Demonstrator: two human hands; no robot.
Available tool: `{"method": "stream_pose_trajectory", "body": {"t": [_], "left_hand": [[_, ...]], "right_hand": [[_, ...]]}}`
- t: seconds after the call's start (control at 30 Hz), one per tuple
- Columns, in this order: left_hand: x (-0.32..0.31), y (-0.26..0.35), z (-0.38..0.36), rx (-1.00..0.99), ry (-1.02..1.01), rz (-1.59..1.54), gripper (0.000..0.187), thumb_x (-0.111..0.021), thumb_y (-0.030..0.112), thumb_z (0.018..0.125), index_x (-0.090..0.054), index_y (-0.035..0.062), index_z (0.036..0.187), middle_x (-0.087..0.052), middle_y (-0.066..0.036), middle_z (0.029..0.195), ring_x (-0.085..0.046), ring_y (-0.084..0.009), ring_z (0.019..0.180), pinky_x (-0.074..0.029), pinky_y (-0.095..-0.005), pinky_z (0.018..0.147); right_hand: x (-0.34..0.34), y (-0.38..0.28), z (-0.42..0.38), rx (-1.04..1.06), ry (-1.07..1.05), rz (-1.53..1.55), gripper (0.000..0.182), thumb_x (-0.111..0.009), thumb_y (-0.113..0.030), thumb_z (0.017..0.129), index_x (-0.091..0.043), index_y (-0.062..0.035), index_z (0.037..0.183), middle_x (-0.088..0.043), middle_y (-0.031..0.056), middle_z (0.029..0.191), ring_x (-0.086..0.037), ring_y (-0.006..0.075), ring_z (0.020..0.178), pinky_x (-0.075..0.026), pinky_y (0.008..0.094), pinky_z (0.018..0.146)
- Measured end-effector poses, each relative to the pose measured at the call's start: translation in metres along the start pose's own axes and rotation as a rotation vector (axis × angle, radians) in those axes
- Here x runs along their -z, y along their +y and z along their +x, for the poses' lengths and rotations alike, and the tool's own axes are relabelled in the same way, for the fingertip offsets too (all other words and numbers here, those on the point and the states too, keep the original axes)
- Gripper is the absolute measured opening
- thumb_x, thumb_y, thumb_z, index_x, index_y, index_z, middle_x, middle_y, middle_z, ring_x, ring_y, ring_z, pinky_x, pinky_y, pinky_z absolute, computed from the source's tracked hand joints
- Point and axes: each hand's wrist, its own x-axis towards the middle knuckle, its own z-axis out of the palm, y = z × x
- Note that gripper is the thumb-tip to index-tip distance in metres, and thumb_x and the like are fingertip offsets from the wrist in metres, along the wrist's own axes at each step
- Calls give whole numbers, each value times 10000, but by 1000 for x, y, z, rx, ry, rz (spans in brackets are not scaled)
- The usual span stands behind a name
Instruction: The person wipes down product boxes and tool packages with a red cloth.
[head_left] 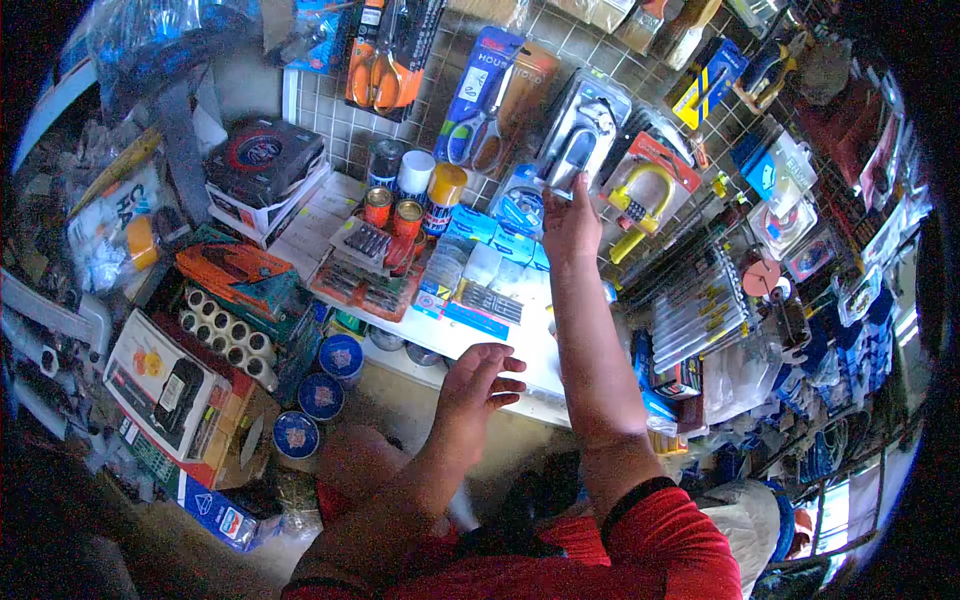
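Note:
My right hand (573, 225) is raised to the wire-grid wall, its fingers at the lower end of a clear blister pack (588, 125). The pack holds a dark, rounded item with silvery edges; I cannot make out its kind. The fingers look closed on the pack's bottom edge, though the far side of the grip is hidden. Lower down, my left hand (476, 385) hovers before the white shelf (535, 355), fingers loosely curved and apart, with nothing in them. Right of the pack hangs a yellow U-shaped lock (643, 200) on a red card; to the left hang carded scissors (478, 135).
Spray cans (443, 190), small tins (377, 207) and boxed drill bits (487, 302) stand on the shelf. Blue-lidded tins (321, 396) are stacked below. A black box (263, 155) sits at the left. Packed tubes (700, 310) hang at the right.

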Motion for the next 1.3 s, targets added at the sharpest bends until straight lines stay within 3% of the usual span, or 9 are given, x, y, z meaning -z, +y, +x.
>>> {"method": "stream_pose_trajectory", "body": {"t": [0.17,0.23,0.37,0.43,0.9,1.0,1.07,1.2,1.3], "left_hand": [[2,3,-2,12,16,-3,319,-553,339,1014,-559,70,1186,-663,-116,1066,-670,-232,894,-536,-379,818],[2,4,1,2,15,0,342,-553,361,1010,-554,66,1183,-660,-112,1065,-659,-208,891,-522,-354,811],[2,7,-2,-27,6,-4,349,-544,369,1013,-550,66,1185,-657,-106,1066,-648,-186,889,-508,-335,810],[5,6,-1,-17,19,-3,331,-534,344,1020,-553,65,1197,-654,-114,1073,-653,-214,911,-521,-360,822],[28,-14,0,12,72,43,362,-454,372,1039,-538,107,1271,-624,-86,1158,-631,-263,977,-512,-461,901],[17,-24,-2,111,45,88,343,-455,364,1038,-538,116,1260,-622,-77,1147,-621,-256,979,-500,-456,914],[9,-28,0,156,21,103,326,-459,344,1036,-535,112,1252,-612,-82,1144,-605,-247,989,-488,-440,927],[8,-41,11,133,77,173,338,-475,372,1026,-536,120,1243,-610,-70,1134,-597,-247,986,-474,-453,929],[3,-51,20,158,117,209,364,-496,390,1014,-527,127,1264,-603,-57,1135,-592,-246,986,-465,-454,935]], "right_hand": [[16,6,4,-29,28,39,439,-699,-322,945,-552,2,1202,-559,177,1173,-570,284,1098,-505,404,940],[7,-5,-18,-7,42,120,286,-710,-197,935,-584,-24,1126,-583,52,969,-546,162,813,-448,298,683],[80,-7,-24,144,-265,-386,500,-527,-239,1017,-407,11,1434,-449,232,1412,-446,369,1326,-361,480,1129],[87,-24,-58,-15,-190,64,411,-580,-119,980,-509,1,1366,-603,172,1251,-632,281,1131,-535,365,918],[316,-54,-178,-273,-129,-1325,275,-661,-311,954,-709,-41,926,-677,62,735,-626,146,652,-518,299,642],[297,-60,-187,-82,-166,-1465,243,-715,-300,885,-706,-75,975,-694,121,870,-666,261,812,-547,379,739],[310,-50,-182,478,36,-1889,255,-734,-228,814,-698,-114,1039,-660,159,1068,-611,384,1053,-535,461,868],[348,-29,-173,-238,-117,-1925,258,-625,-114,802,-696,-167,1044,-630,178,1132,-576,406,1123,-517,487,905],[324,-59,-177,-235,-365,-1798,92,-612,-141,836,-655,-67,871,-667,175,961,-650,339,960,-513,469,838]]}}
